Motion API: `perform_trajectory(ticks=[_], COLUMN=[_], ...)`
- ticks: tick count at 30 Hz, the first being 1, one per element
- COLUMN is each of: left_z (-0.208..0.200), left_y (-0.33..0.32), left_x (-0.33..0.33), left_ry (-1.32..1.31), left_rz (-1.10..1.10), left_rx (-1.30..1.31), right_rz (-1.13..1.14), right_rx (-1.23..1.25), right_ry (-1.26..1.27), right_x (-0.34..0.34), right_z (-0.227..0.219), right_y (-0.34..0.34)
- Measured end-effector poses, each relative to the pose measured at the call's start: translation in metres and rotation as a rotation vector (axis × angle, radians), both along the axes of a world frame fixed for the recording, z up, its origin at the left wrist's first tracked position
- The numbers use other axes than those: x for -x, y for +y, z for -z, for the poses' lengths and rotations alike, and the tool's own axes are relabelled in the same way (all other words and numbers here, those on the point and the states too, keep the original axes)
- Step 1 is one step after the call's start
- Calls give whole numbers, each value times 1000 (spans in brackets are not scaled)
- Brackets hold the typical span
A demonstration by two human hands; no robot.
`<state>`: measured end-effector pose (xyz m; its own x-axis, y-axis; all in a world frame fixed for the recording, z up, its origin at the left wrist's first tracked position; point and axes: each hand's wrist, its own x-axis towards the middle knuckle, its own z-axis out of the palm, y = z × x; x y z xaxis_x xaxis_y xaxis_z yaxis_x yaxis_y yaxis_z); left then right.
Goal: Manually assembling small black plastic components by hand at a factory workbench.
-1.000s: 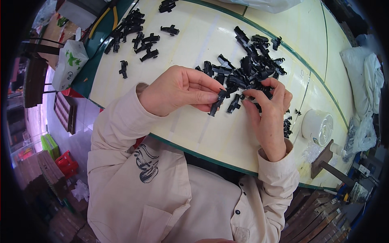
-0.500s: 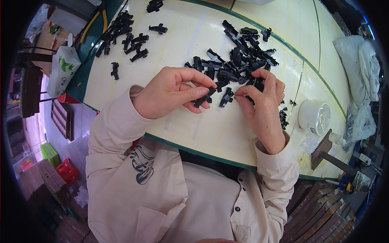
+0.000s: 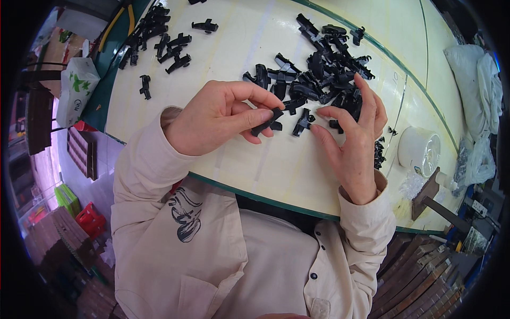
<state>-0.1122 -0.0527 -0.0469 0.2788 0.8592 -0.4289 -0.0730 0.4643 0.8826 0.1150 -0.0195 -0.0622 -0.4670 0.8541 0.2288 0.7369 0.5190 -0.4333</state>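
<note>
My left hand pinches a small black plastic part between thumb and fingertips, above the pale tabletop. Close by on the right, my right hand has its thumb and fingers apart and grips nothing. Between the two hands lies a single black clip-like part, close to my right fingertips. Just beyond them spreads a heap of similar black plastic parts, some overlapping. My right hand hides part of the heap's near side.
More black parts lie scattered at the far left. A roll of clear tape and a dark metal stand are at the right. Small black pieces sit beside my right wrist. A tissue pack hangs past the left edge.
My right thumb and fingers have spread apart over the near side of the heap. My left hand keeps its pinch on the black part. The whole view has shifted slightly.
</note>
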Motion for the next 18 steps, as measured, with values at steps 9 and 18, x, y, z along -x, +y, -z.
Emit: perform_trajectory(ticks=[9, 18], left_z=[1, -2], left_y=[-1, -2], left_x=[0, -2], left_ry=[-21, -35], left_rz=[42, 76], left_rx=[3, 33], right_rz=[-50, -48], right_rx=[-9, -36], right_ry=[-3, -28], right_x=[4, 0], right_z=[3, 3], right_y=[2, -1])
